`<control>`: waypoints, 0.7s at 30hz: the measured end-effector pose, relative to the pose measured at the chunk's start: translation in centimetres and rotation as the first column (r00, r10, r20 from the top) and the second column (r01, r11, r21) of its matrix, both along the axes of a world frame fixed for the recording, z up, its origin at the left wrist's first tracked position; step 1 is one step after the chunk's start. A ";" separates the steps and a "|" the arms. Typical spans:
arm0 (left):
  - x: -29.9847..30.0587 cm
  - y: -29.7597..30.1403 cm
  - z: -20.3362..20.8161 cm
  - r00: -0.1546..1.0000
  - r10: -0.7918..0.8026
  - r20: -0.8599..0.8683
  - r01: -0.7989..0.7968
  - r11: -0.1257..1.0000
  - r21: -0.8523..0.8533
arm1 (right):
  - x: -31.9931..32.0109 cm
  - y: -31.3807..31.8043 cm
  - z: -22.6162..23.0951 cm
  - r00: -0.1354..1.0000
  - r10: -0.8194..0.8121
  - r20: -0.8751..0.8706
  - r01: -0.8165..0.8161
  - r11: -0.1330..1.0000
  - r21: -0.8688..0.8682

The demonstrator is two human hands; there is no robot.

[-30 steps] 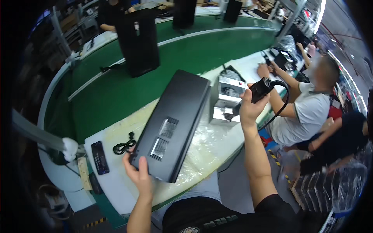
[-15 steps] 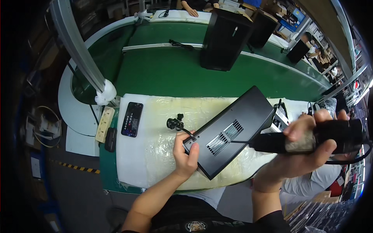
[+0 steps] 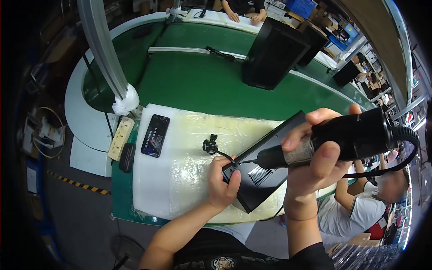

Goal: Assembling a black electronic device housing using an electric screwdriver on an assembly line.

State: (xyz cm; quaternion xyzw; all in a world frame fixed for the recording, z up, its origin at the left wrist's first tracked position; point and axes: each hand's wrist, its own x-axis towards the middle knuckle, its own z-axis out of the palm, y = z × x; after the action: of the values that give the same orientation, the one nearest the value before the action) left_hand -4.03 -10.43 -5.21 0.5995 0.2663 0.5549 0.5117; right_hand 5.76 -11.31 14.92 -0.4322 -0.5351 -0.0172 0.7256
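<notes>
Both grips full: left hand (image 3: 222,188) holds a black vented rectangular case (image 3: 258,185) over the white-padded worktop (image 3: 180,180), right side; right hand (image 3: 320,168) clasps a black cylindrical corded screwdriver (image 3: 353,134). Case shifting could make the thin bit (image 3: 249,161) slip.

Dark phone (image 3: 155,136) on foam-topped green bench (image 3: 122,194)

phone (image 3: 155,136) on bench (image 3: 150,193) | power strip (image 3: 120,138) left of phone | case (image 3: 249,195) right | belt (image 3: 202,90) behind bench

The left hand (image 3: 220,191) grips, thumb (image 3: 234,182) extended. The right hand (image 3: 308,181), raised on an upright forearm (image 3: 303,227), is curled closed.
</notes>
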 end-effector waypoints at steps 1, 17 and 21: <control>0.0 0.0 0.0 1.000 -0.001 0.002 0.001 1.000 0.005 | -0.2 0.1 -0.1 1.000 0.000 0.000 0.000 1.000 -0.013; 0.1 -0.2 0.0 1.000 -0.010 0.007 0.010 1.000 0.027 | -0.5 1.4 -2.0 0.987 0.108 -0.117 -0.114 0.992 -0.049; -0.1 -0.4 0.3 0.999 -0.033 0.020 0.033 0.999 -0.008 | -0.5 1.7 -2.4 0.984 0.136 -0.115 -0.140 0.990 -0.024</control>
State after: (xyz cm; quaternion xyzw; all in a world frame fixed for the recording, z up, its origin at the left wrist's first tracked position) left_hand -4.17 -10.87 -4.94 0.5960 0.2536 0.5512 0.5260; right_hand 5.28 -9.65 12.56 -0.4060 -0.5223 0.0663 0.7470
